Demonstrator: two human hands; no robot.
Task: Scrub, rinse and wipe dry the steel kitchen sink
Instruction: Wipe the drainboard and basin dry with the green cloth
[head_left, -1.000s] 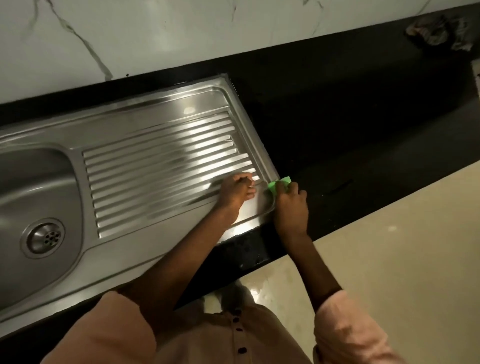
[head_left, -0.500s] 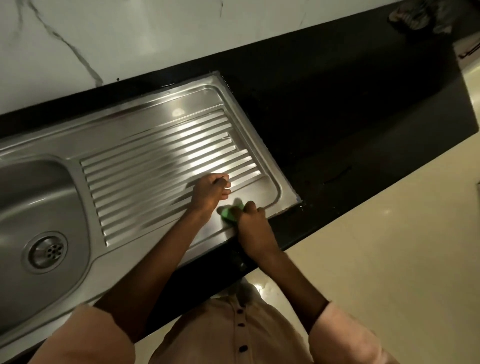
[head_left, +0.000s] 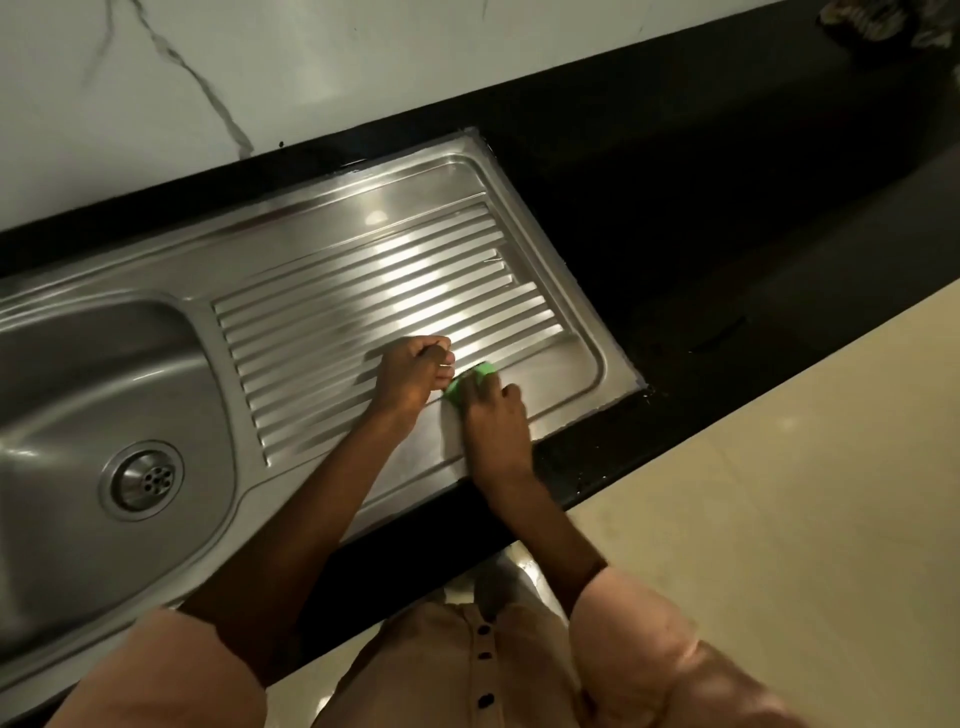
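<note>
We see our right hand lying on the flat part of the steel sink, close to its front edge, with the fingers curled over a green sponge and pressing it down on the metal. Only a small green part of the sponge shows, just beyond the knuckles and a little to the left of this hand; the rest is hidden under the fingers. Our left hand is right beside the right one, so near that it touches or almost touches the sponge. Its fingers are curled in, and the fingertips rest on the nearest ribs of the draining board; we cannot tell if it holds anything inside. The ribbed board goes away from both hands, to the far side and to the left, and bright light reflects on it just beyond the left hand. Far to the left of the left hand the sink goes down into the bowl, and the round drain sits at its bottom, well apart from both hands. To the right of the right hand the steel ends, and the black counter begins. Beyond the hands, behind the sink, there is a white wall with grey veins. Far to the right and beyond, in the corner of the counter, lies a crumpled cloth. Our peach sleeves show near the bottom, and below the right arm is a pale floor.
</note>
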